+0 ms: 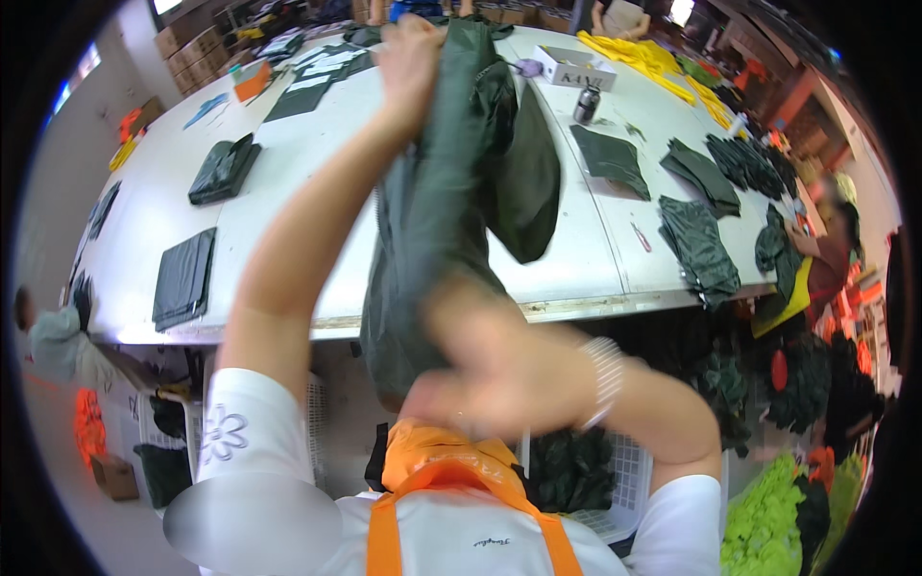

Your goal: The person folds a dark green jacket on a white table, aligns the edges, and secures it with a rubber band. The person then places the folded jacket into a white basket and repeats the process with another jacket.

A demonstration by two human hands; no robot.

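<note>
The person is holding up a dark green garment (437, 221) in front of the body, above the near edge of the long white table (576, 259). The left hand (408, 67) is raised high and its fingers are closing around the top end of the cloth, pinching it. The right hand (490, 370) is lower, near the bottom end; it is blurred, so I cannot tell surely if its fingers are gripping the cloth or only pressing on it.

The garment is hanging long and narrow, its long axis running almost up and down, the upper end leaning a little away toward the table. One loose part is hanging to the right side like a flap.

It is looking soft, thin and light, perhaps a little slippery, folding under its own weight. It is probably best to take it at the two ends or along a seam.

More dark green pieces (699, 245) are lying on the table.
</note>
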